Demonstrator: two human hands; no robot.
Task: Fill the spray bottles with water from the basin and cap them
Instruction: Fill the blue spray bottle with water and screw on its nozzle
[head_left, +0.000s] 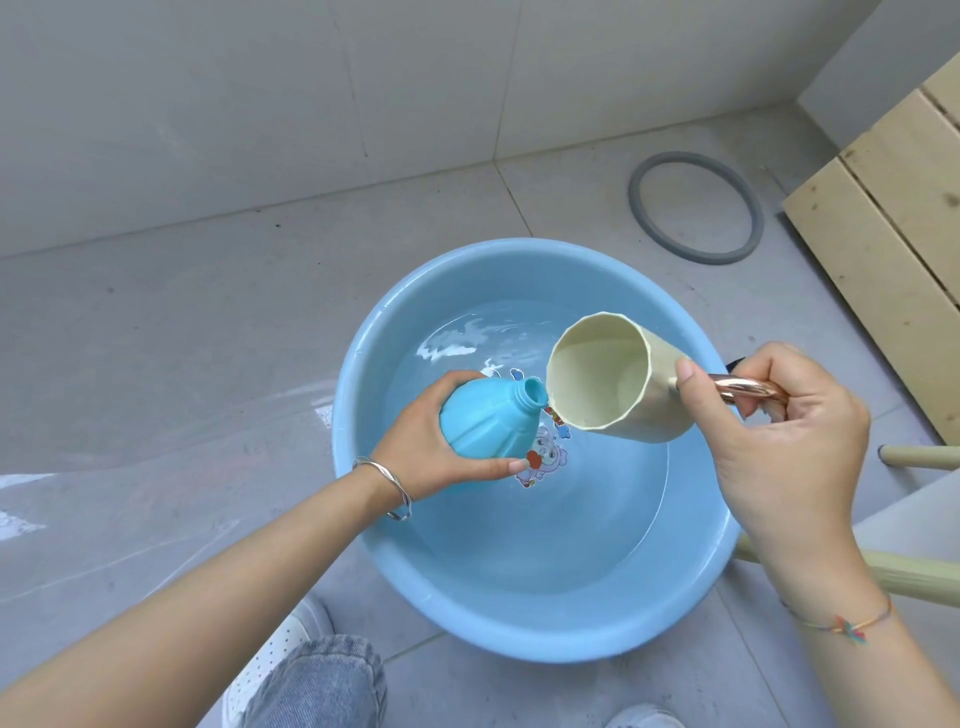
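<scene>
Basin (395, 551), light blue and round, is set on a grey tiled floor (156, 322) and is partly filled with clear water (545, 519); a cartoon sticker (543, 460) is seen on its bottom. Above the left part of the basin, a blue spray bottle (485, 423) without its cap is held tilted, its threaded open neck pointed up and to the right. The left hand (421, 441) is wrapped around the bottle's body, fingers closed on it; a silver bangle (392, 486) is worn on that wrist. A cream cup (613, 379) is held tipped toward the left, its rim just beside the bottle's neck, touching or nearly so. The right hand (784, 441) is closed on the cup's copper-coloured handle (743, 389), with the thumb pressed against the cup's side; a coloured string bracelet (844, 626) is worn on that wrist. The inside of the cup appears pale, and its water level cannot be told. A grey ring (641, 208) lies on the floor beyond the basin, far right, well apart from it. Pale wooden boards (883, 218) are seen at the right edge. Jeans (322, 686) and a white shoe (275, 654) appear at the near edge.
</scene>
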